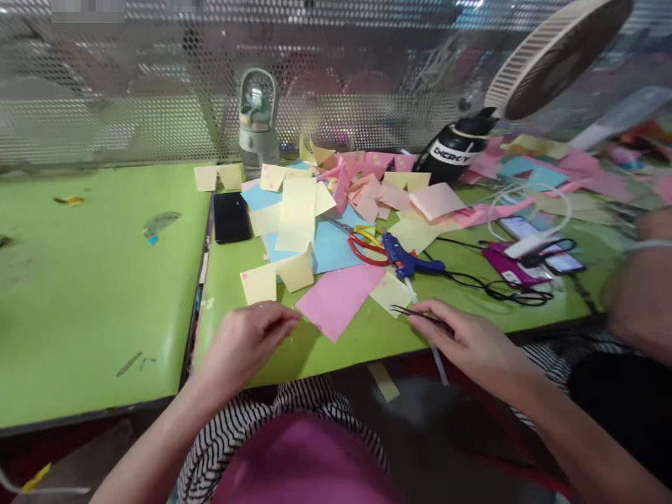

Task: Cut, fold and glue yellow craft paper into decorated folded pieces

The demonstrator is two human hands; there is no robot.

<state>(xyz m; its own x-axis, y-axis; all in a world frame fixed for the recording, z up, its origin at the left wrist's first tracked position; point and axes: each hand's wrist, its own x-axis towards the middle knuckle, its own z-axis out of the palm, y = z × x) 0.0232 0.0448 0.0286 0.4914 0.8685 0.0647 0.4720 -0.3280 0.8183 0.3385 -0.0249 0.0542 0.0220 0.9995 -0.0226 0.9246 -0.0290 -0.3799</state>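
Observation:
My left hand (257,332) is closed in a pinch over the table's front part, just left of a pink sheet of paper (341,297); whatever its fingertips hold, if anything, is too small to make out. Dark tweezers (420,314) are gripped in my right hand (462,339), their tips pointing left over a pale yellow paper piece (390,292). Behind that piece lies a blue glue gun (407,257), with a white glue stick (437,360) below it, reaching past the table edge. Beside the gun are red-and-yellow-handled scissors (367,246). A folded yellow paper piece (278,275) stands beyond my left hand.
A black phone (232,218), a bottle with a green lid (258,126) and a black bottle (451,150) stand or lie farther back. Paper scraps are heaped against the mesh panel (157,126). A fan (561,59), cables and another person's arm (640,301) are at right.

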